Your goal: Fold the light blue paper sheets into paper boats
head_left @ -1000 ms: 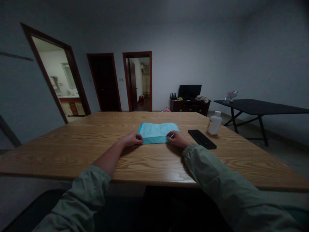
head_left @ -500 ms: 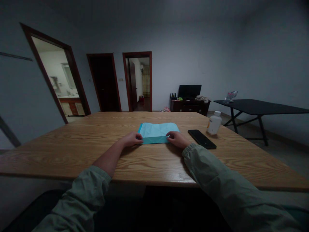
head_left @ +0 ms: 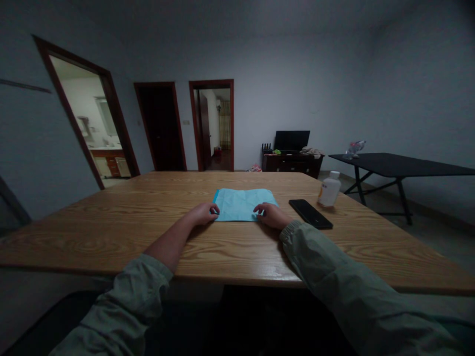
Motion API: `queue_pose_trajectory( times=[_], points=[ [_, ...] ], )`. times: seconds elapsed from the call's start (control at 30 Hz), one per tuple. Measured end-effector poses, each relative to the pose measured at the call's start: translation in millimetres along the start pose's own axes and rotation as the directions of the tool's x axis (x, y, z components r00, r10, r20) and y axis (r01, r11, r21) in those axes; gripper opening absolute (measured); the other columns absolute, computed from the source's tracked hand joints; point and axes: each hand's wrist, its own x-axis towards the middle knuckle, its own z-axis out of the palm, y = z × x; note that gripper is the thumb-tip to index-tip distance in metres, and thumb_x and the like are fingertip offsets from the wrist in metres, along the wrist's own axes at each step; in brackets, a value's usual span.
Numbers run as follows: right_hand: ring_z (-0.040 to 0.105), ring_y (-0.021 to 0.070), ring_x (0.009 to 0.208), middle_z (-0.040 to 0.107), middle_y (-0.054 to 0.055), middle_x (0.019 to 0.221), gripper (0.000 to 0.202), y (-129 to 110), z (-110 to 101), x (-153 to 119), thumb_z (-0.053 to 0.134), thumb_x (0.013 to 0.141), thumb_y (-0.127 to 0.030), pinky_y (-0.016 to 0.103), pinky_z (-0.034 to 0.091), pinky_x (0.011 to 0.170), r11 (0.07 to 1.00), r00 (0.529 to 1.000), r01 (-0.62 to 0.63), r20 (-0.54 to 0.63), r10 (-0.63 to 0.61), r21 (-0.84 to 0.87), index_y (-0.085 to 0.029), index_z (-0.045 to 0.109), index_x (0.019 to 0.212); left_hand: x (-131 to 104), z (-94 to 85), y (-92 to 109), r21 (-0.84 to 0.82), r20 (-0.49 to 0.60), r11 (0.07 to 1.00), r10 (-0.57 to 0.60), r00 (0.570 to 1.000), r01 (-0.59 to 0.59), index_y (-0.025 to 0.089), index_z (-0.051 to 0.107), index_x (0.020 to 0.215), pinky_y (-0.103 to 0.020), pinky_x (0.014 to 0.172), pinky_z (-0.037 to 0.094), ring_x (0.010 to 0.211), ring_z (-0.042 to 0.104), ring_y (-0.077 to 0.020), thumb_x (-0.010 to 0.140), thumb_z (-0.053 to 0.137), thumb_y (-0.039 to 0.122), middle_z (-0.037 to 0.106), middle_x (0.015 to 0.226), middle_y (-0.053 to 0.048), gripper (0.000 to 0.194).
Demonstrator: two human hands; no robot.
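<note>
A light blue sheet of paper [head_left: 237, 203] with crease lines lies flat on the wooden table in front of me. A darker blue strip shows along its left edge. My left hand [head_left: 203, 213] is closed at the near left corner of the paper, thumb and fingertips pinched on it. Over the near right part of the sheet rests my right hand [head_left: 272, 215], its fingers curved and a little apart, with nothing visibly gripped. The right fingertips touch or hover just above the paper; I cannot tell which.
To the right of my right hand lies a black phone [head_left: 310, 213]. Behind it a white bottle [head_left: 329, 189] stands upright on the wooden table [head_left: 148, 207]. Farther off are a black folding table [head_left: 393, 163] and a television [head_left: 292, 140] on a cabinet.
The folded-up strip along the paper's near edge has gone down flat, so the sheet is one even light blue. My right fingers have loosened; both hands stay nearly in place.
</note>
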Motion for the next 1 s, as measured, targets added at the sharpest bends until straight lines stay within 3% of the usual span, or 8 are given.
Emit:
queue_pose_trajectory(
  times=[0.1, 0.2, 0.37, 0.63, 0.77, 0.9, 1.0],
  points=[
    [0.062, 0.0157, 0.081, 0.067, 0.008, 0.097, 0.024, -8.4, -1.8, -2.2, 0.057, 0.08, -0.019, 0.024, 0.044, 0.079, 0.99, 0.996, 0.083, 0.034, -0.08, -0.113, -0.02, 0.074, 0.096, -2.1, -2.4, 1.8, 0.01, 0.074, 1.0, -0.008, 0.997, 0.007, 0.022, 0.07, 0.109, -0.024, 0.07, 0.045, 0.079, 0.063, -0.0171, 0.07, 0.068, 0.045, 0.069, 0.098, -0.005, 0.046],
    [0.062, 0.0183, 0.087, 0.068, 0.009, 0.096, 0.025, -20.2, -4.8, -4.8, 0.056, 0.084, -0.029, 0.025, 0.044, 0.083, 0.975, 0.988, 0.147, 0.07, -0.137, -0.167, -0.02, 0.075, 0.097, -4.6, -4.5, 4.6, 0.017, 0.121, 1.0, 0.002, 0.993, -0.004, 0.022, 0.067, 0.119, -0.025, 0.073, 0.045, 0.087, 0.064, -0.0198, 0.066, 0.071, 0.053, 0.069, 0.103, -0.006, 0.062],
    [0.062, 0.0208, 0.09, 0.069, 0.01, 0.097, 0.034, -33.4, -8.8, -8.0, 0.058, 0.084, -0.045, 0.028, 0.043, 0.084, 0.959, 0.981, 0.184, 0.095, -0.167, -0.215, -0.019, 0.074, 0.1, -6.6, -4.0, 11.1, 0.111, 0.062, 0.994, 0.018, 0.998, -0.024, 0.021, 0.07, 0.115, -0.027, 0.075, 0.045, 0.088, 0.064, -0.0219, 0.071, 0.065, 0.054, 0.07, 0.103, -0.008, 0.055],
    [0.061, 0.0221, 0.094, 0.067, 0.01, 0.1, 0.034, -38.7, -7.4, -8.0, 0.058, 0.083, -0.049, 0.03, 0.042, 0.084, 0.949, 0.986, 0.167, 0.072, -0.154, -0.268, -0.019, 0.071, 0.091, -7.7, -2.7, 22.5, 0.142, -0.054, 0.989, 0.055, 0.997, -0.047, 0.025, 0.073, 0.103, -0.027, 0.081, 0.044, 0.093, 0.063, -0.0213, 0.084, 0.052, 0.048, 0.072, 0.103, -0.006, 0.037],
    [0.062, 0.0226, 0.09, 0.068, 0.01, 0.098, 0.041, -42.5, -3.5, -7.7, 0.058, 0.082, -0.05, 0.03, 0.042, 0.078, 0.949, 0.994, 0.109, 0.042, -0.101, -0.295, -0.017, 0.063, 0.107, -5.4, 0.0, 28.0, 0.079, -0.128, 0.993, 0.096, 0.987, -0.086, 0.023, 0.071, 0.106, -0.026, 0.083, 0.044, 0.093, 0.063, -0.0198, 0.085, 0.053, 0.047, 0.07, 0.107, -0.005, 0.037],
    [0.063, 0.0245, 0.09, 0.069, 0.012, 0.099, 0.046, -50.5, -1.5, -6.7, 0.054, 0.086, -0.051, 0.031, 0.041, 0.076, 0.937, 0.997, 0.075, 0.035, -0.067, -0.343, -0.018, 0.057, 0.118, -6.0, 2.0, 32.7, 0.073, -0.037, 0.993, 0.098, 0.994, -0.095, 0.023, 0.069, 0.112, -0.029, 0.084, 0.045, 0.097, 0.062, -0.0242, 0.07, 0.068, 0.055, 0.068, 0.111, -0.008, 0.052],
    [0.064, 0.0263, 0.09, 0.07, 0.014, 0.097, 0.044, -56.7, -2.6, -5.9, 0.049, 0.089, -0.05, 0.032, 0.041, 0.075, 0.913, 0.997, 0.079, 0.05, -0.064, -0.4, -0.018, 0.058, 0.116, -6.8, 2.5, 32.0, 0.113, -0.004, 0.991, 0.073, 0.997, -0.073, 0.024, 0.068, 0.114, -0.03, 0.086, 0.045, 0.1, 0.061, -0.0258, 0.068, 0.07, 0.055, 0.068, 0.112, -0.008, 0.055]
  ],
)
